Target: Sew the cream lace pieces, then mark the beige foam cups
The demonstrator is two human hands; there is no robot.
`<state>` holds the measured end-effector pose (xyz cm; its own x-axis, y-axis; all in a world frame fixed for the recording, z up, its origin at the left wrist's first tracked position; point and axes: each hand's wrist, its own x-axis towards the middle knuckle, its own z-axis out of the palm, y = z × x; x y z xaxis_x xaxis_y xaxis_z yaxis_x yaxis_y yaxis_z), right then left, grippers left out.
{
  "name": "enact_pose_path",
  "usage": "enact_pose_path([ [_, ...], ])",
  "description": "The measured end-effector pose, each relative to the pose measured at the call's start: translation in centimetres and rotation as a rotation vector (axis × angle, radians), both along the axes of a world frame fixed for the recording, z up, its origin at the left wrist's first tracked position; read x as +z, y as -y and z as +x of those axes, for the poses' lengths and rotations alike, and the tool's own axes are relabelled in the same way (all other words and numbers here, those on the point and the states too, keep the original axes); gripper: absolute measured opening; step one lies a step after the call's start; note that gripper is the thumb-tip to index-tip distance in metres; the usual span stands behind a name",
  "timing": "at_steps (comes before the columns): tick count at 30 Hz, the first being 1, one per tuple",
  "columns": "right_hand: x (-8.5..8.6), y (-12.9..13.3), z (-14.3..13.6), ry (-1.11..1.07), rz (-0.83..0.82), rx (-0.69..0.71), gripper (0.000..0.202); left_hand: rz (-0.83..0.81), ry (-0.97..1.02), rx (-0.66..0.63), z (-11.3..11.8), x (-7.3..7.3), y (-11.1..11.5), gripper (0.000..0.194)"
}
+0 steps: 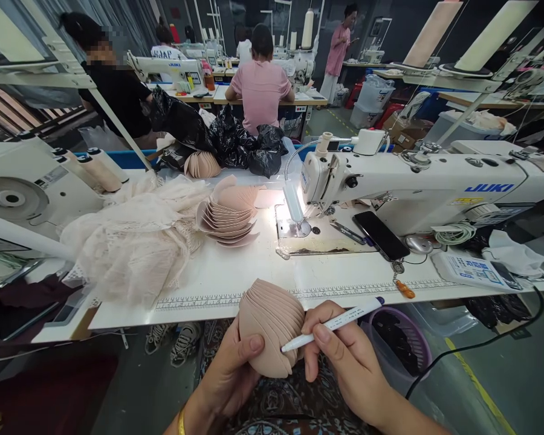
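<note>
A fanned stack of beige bra cups (pixel 268 320) is gripped in my left hand (pixel 236 356), its thumb lying across the front cup. Between the thumb and fingers of my right hand (pixel 344 350) is a white marker pen (pixel 340 324). The pen's tip touches or nearly touches the lower right edge of the stack. Both hands are over my lap, just in front of the table edge. On the table, a second pile of beige bra cups (pixel 229 217) sits beside a heap of cream lace fabric (pixel 140 235).
A white sewing machine (pixel 417 175) with its lamp lit stands on the table (pixel 236 281). Near it lie a black phone (pixel 381 234) and thread snips (pixel 348 232). Black plastic bags (pixel 236 142) are heaped behind. A purple basket (pixel 424 338) stands below, right. Several people sit or stand farther back.
</note>
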<state>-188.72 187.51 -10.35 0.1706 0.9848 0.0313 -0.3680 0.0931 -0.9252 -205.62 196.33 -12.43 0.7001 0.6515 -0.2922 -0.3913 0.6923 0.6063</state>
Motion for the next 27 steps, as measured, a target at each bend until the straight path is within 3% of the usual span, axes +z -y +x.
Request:
enact_pose_path([
  [6,-0.5,-0.23,0.01,-0.093,-0.006,-0.052,0.028,-0.001,0.015,0.013,0.12,-0.04,-0.03,0.096],
  [13,-0.51,0.27,0.24,-0.051,0.015,-0.093,0.026,-0.034,0.007,0.04,-0.32,-0.7,0.04,0.097],
  [27,-0.46,-0.12,-0.17,-0.055,-0.026,-0.036,0.028,-0.01,0.011,0.03,-0.02,-0.54,0.01,0.094],
])
